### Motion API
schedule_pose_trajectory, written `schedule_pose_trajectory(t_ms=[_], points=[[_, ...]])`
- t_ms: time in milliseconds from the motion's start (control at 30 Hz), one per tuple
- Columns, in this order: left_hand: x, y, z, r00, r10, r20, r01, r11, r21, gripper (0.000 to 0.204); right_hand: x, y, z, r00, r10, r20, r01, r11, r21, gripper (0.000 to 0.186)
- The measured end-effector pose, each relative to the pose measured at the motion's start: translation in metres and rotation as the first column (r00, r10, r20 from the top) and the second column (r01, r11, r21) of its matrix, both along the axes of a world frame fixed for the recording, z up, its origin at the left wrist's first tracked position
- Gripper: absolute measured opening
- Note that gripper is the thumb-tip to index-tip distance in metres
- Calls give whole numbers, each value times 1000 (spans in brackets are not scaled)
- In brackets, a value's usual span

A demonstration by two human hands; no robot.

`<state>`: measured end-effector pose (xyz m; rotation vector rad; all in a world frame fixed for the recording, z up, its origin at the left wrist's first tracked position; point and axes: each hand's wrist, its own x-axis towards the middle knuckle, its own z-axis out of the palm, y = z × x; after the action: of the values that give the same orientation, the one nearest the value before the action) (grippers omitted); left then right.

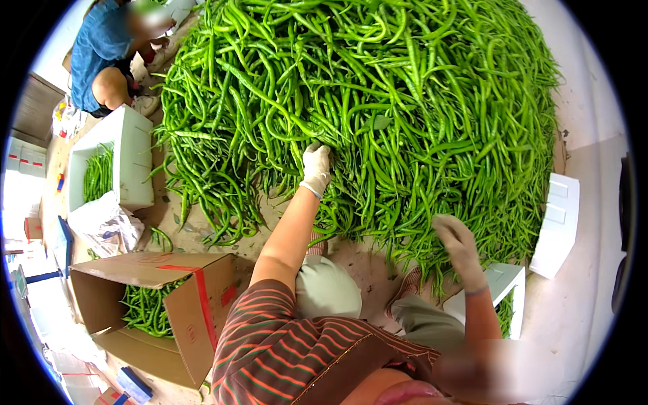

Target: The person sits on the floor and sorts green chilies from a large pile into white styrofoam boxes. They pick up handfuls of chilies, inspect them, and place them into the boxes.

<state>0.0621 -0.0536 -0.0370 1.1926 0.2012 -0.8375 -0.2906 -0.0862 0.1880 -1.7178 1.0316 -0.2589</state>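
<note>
Sorting step, judged: gloved left hand (pixel 315 167) fingers curled into green chilli pile (pixel 364 115) frame centre, gloved right hand (pixel 459 243) loosely spread at pile's lower-right edge w/ nothing pinched; next needs firm bunch grip.

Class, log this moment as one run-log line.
left hand: gloved, in green chilli pile | right hand: gloved, at pile edge | cardboard box: part-filled

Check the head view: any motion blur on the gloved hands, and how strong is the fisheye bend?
Head view: right hand is smeared by motion blur over the green chili pile; left hand is sharper; bright, even daylight, no hard glare; black fisheye vignette all round, and the white foam box and cardboard box edges bow near the rim.
</note>
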Motion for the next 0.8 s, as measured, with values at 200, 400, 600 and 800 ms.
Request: schedule_pose_trajectory(t_ms=[200,400,600,800], points=[[43,-3,-19,996,90,8,-86,971,-225,11,185,-64,-101,961,270,-52,-266,961,75,49],[43,-3,14,1000,26,14,-23,978,-207,19,288,-173,-156,879,172,-445,-477,326,-817,41],[55,-5,15,998,-15,-63,0,975,-224,26,306,-206,-128,739,176,-650,-664,354,-659,17],[52,-21,-14,999,-27,37,34,973,-228,31,308,-238,-120,924,64,-376,-375,334,-865,46]])
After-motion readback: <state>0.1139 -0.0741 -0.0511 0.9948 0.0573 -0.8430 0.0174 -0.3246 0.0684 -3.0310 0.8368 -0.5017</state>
